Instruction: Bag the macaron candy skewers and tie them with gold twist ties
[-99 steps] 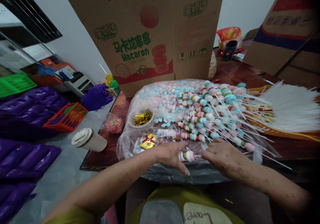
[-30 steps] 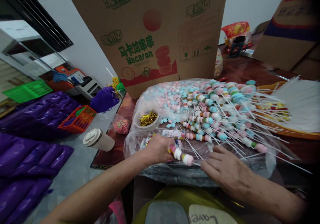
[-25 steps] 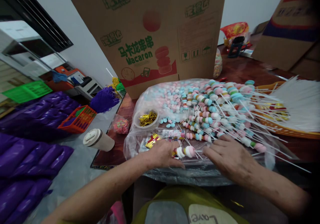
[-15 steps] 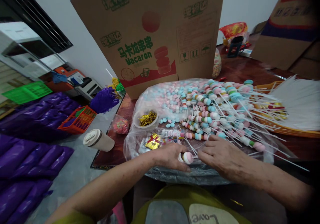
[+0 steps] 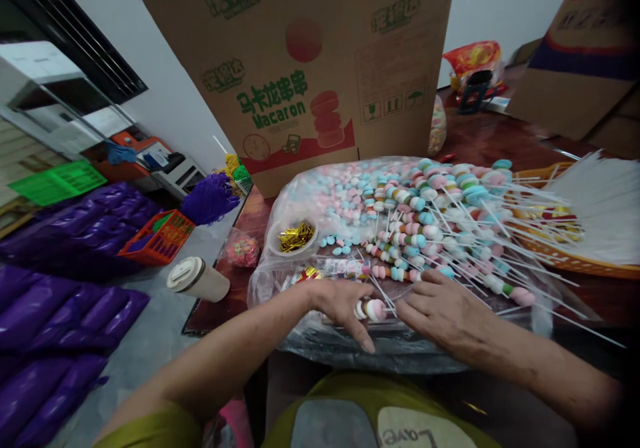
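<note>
A candy skewer (image 5: pixel 373 309) lies at the near edge of the plastic-covered worktop (image 5: pixel 400 351), pinched at its candy end by the left hand (image 5: pixel 340 303); its long axis runs rightward under the right hand (image 5: pixel 440 308), whose grip on the stick is hidden. Just beyond lies the skewer pile (image 5: pixel 440 228), with the macaron box (image 5: pixel 310 68) farther back

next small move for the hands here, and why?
Probably draw the candy skewer a little toward the body, clear of the loose sticks. The left hand covers its candy end, the right hand lies over its stick, and the finished pile crowds in just behind it.
</note>
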Motion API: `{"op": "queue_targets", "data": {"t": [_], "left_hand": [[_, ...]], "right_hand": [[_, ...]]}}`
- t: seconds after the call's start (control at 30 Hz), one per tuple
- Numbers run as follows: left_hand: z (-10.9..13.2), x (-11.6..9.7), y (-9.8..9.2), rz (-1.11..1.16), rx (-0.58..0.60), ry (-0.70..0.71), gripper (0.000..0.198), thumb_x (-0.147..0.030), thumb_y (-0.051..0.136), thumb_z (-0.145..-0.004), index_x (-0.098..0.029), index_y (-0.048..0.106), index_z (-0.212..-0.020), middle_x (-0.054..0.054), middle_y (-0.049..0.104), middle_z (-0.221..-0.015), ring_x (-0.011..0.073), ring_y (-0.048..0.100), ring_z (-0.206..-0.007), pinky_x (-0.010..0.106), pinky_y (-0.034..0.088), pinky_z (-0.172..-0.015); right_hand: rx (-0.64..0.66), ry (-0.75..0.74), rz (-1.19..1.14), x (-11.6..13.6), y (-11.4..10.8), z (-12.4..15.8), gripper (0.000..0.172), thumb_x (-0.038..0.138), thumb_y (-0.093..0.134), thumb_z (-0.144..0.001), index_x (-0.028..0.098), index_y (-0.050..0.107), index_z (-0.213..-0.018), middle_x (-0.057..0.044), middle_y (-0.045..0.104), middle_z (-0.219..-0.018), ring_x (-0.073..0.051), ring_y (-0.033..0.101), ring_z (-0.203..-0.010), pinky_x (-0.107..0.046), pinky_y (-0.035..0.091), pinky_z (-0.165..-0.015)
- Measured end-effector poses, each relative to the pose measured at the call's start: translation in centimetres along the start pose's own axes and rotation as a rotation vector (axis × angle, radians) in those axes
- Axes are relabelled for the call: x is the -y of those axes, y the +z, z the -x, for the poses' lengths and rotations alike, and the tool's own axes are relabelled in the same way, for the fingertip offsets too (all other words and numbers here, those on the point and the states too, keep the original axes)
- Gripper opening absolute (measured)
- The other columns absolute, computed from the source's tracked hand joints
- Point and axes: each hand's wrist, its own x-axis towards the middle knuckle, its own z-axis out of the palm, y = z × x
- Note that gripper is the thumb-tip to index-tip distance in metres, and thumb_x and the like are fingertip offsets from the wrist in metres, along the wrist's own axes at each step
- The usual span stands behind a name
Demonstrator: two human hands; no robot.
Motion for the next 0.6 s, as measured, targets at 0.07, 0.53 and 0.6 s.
{"op": "queue_targets", "data": {"t": [0.07,0.53,0.6], "left_hand": [[-0.4,0.0,-0.2,0.099,0.186,-0.056,0.061,-0.048,0.078,-0.050,-0.018,0.060,-0.100,-0.002,0.062,-0.072,0.0144,0.056,-0.064,0.024,0.044,-0.060],[1.8,2.8,-1.2,0.563,0.286,-0.033,0.068,-0.052,0.080,-0.044,-0.017,0.056,-0.097,0.000,0.063,-0.077,0.0165,0.061,-0.070,0.031,0.049,-0.067],[1.8,3.3,-0.8,0.584,0.387,-0.087,0.058,-0.049,0.080,-0.045,-0.017,0.057,-0.086,-0.003,0.061,-0.065,0.0150,0.059,-0.060,0.029,0.049,-0.059]], "right_hand": [[0.002,-0.052,0.045,-0.1,-0.7,-0.2,0.013,0.007,0.045,-0.079,0.017,0.053,-0.077,0.000,0.056,-0.059,-0.016,0.045,-0.059,-0.034,0.028,-0.068],[-0.087,0.061,-0.017,-1.6,0.3,4.1,0.023,0.001,0.035,-0.082,0.016,0.052,-0.085,-0.001,0.049,-0.059,-0.015,0.039,-0.057,-0.031,0.028,-0.062],[-0.071,0.040,-0.018,-1.4,0.1,4.3,0.022,0.002,0.036,-0.082,0.015,0.052,-0.090,-0.002,0.052,-0.062,-0.016,0.041,-0.059,-0.032,0.029,-0.064]]}}
